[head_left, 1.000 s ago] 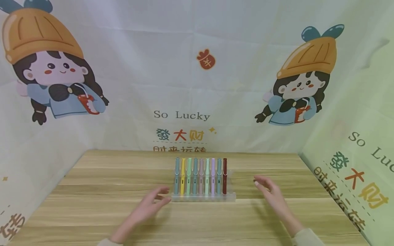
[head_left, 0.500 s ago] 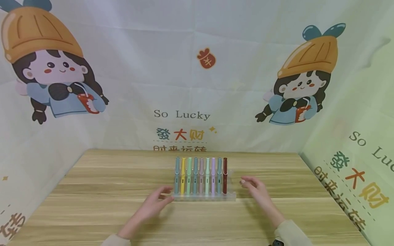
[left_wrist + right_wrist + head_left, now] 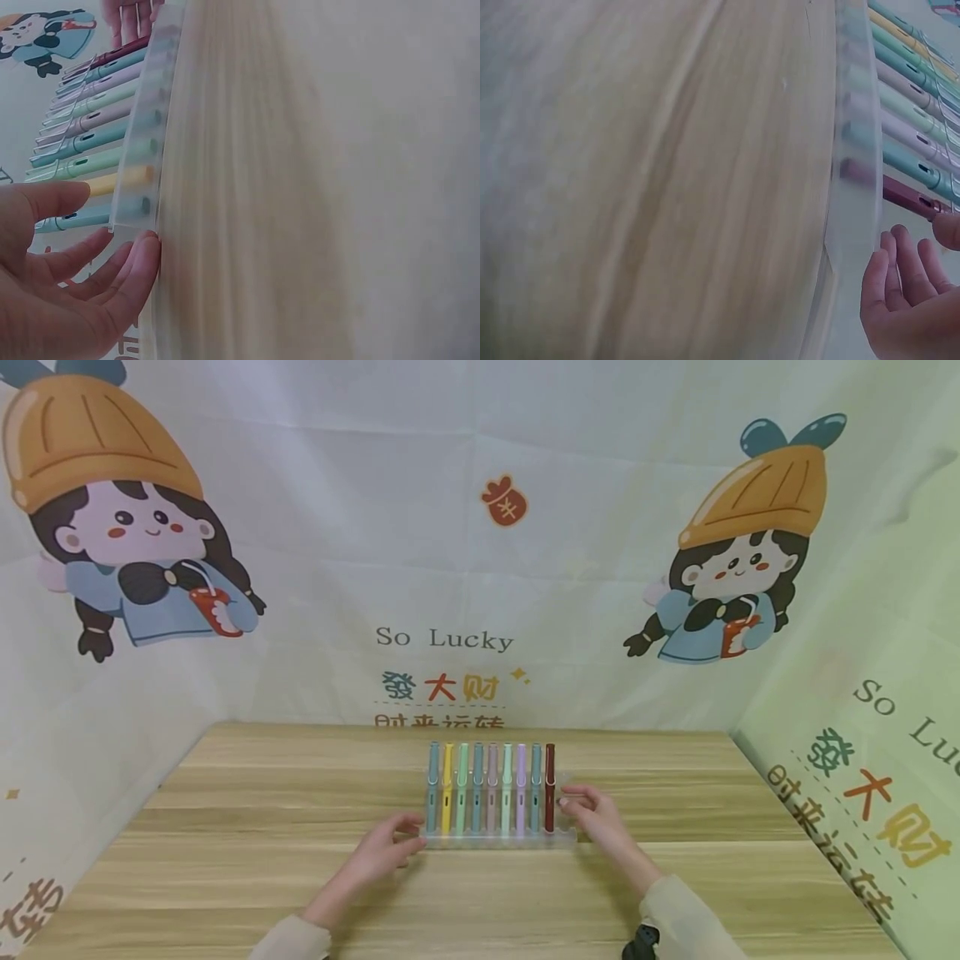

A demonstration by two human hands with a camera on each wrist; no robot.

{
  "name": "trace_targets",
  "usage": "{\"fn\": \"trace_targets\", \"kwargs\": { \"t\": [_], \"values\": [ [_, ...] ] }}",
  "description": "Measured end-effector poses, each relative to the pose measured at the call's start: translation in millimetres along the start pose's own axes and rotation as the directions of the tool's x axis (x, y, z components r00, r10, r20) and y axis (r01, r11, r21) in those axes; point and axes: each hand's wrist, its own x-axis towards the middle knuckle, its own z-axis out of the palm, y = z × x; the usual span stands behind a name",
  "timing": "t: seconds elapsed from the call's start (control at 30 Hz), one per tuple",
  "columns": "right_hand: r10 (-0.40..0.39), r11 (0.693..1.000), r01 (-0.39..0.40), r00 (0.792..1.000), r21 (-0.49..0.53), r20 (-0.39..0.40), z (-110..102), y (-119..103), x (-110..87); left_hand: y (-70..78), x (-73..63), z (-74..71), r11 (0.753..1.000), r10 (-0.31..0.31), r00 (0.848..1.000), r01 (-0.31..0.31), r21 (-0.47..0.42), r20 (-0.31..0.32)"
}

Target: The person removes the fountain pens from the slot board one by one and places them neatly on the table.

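With loosely extended fingers, the left hand [image 3: 385, 846] and the right hand [image 3: 597, 817] flank a clear plastic rack [image 3: 501, 842] of slender pens [image 3: 492, 812] on a wood-grained table [image 3: 480, 906].

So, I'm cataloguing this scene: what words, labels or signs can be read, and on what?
"So Lucky": back cloth; cut off at "So Luc" on right cloth
"發大财": both cloths
"时来运转": both, lower part hidden on back
"转": left cloth
"¥"-like sign: red pouch print
Pens: nothing readable
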Motion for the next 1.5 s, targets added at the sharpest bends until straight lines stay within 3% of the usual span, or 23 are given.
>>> {"fn": "trace_targets", "kwargs": {
  "t": [0.3,0.63,0.93,1.5],
  "values": [
    [-0.047,0.999,0.047,0.999,0.011,-0.017,12.5,0.2,2.5,-4.2,5.5,2.7,0.999,-0.04,0.999,0.04,-0.011,-0.011],
    [-0.041,0.999,0.041,0.999,-0.02,0.006,18.3,-2.2,2.3,-5.2,5.1,2.8,1.0,-0.031,0.999,0.031,0.0,-0.019],
    [-0.038,0.999,0.039,0.999,0.021,-0.028,19.6,-2.2,3.0,-8.7,8.8,4.2,0.999,-0.042,0.999,0.042,0.008,-0.03],
    [-0.109,0.99,0.117,0.989,0.082,-0.097,18.1,-10.6,4.0,-10.7,10.7,7.2,0.998,-0.055,0.996,0.056,0.021,-0.065]
  ]
}}
